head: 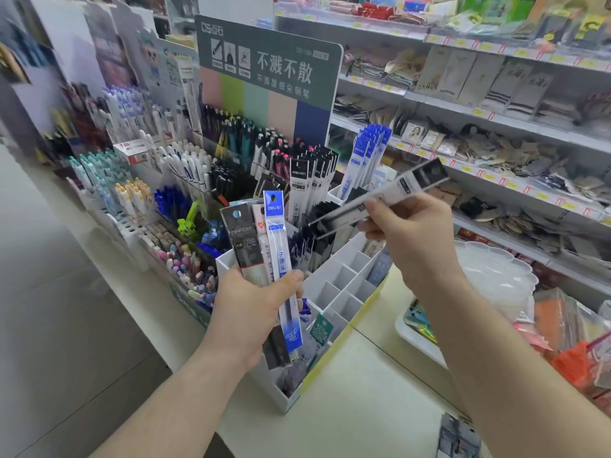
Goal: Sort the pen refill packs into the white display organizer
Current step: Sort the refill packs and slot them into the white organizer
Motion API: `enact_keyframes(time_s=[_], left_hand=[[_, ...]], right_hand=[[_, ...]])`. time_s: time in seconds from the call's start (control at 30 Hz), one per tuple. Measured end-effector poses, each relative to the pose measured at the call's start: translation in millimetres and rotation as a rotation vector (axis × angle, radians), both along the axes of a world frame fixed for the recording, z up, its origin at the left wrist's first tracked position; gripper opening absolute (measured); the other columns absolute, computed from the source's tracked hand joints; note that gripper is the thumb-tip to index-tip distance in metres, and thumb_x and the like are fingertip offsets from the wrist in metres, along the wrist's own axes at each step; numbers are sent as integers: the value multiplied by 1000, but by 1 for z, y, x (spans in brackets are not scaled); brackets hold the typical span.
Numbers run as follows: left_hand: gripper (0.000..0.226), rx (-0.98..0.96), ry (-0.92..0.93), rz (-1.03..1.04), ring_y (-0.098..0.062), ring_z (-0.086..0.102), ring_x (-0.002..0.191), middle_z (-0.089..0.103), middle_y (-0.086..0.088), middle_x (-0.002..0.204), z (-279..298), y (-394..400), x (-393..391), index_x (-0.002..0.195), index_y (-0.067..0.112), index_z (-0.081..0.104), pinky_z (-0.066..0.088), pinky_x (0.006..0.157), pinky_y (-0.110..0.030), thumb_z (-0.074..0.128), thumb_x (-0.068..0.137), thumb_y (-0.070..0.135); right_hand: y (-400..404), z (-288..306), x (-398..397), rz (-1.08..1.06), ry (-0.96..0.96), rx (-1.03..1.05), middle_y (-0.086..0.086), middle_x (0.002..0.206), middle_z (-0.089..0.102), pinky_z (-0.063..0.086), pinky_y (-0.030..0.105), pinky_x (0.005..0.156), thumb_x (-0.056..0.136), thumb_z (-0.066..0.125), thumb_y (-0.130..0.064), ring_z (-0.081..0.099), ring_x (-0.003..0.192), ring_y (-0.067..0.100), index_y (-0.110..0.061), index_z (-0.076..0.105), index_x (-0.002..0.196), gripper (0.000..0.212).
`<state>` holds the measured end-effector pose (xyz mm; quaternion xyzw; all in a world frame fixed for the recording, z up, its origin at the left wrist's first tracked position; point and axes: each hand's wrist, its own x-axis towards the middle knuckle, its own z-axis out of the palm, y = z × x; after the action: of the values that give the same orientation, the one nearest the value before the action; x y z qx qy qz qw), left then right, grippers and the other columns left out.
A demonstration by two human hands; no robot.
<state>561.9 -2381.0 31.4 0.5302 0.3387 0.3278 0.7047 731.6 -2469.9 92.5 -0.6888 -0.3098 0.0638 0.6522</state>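
My left hand (253, 312) grips a fan of several pen refill packs, with a blue-and-white pack (281, 259) in front and a black-topped pack (241, 239) behind it. My right hand (410, 233) pinches a long grey-and-black refill pack (383, 196), held tilted above the white display organizer (344, 282). The organizer's rear slots hold black refill packs (312, 180) and blue refill packs (367, 157); its front cells look empty.
A pen display (185, 180) with a green sign (267, 71) stands behind and left of the organizer. Shelves of goods (496, 127) run along the right. A white tray (416, 335) and packaged items lie on the counter at right.
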Motion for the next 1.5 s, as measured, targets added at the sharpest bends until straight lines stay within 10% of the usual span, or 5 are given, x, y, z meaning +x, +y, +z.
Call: enact_keyframes(time_s=[0.17,0.53,1.5], left_hand=[[21,-25,-43,26,-15,69,60,71,1,65,-1,3,-2,103,9,65,58,69,-39,74,84,6],[20,-29,-36,-7,-15,69,63,71,1,66,-2,7,-3,100,12,64,59,77,-45,76,84,11],[28,-7,12,-67,-23,73,74,75,-4,80,-5,-3,6,103,16,66,60,80,-53,81,79,14]], right_hand=[[42,17,-1,-5,-235,-87,-5,68,72,58,32,62,90,72,-15,72,66,15,-20,71,76,15],[78,18,2,-43,-602,-450,1,65,54,49,36,63,95,65,-25,53,65,24,-9,57,72,29],[103,18,-5,20,-566,-891,-5,68,57,49,30,63,91,64,-22,56,67,16,-17,53,66,28]])
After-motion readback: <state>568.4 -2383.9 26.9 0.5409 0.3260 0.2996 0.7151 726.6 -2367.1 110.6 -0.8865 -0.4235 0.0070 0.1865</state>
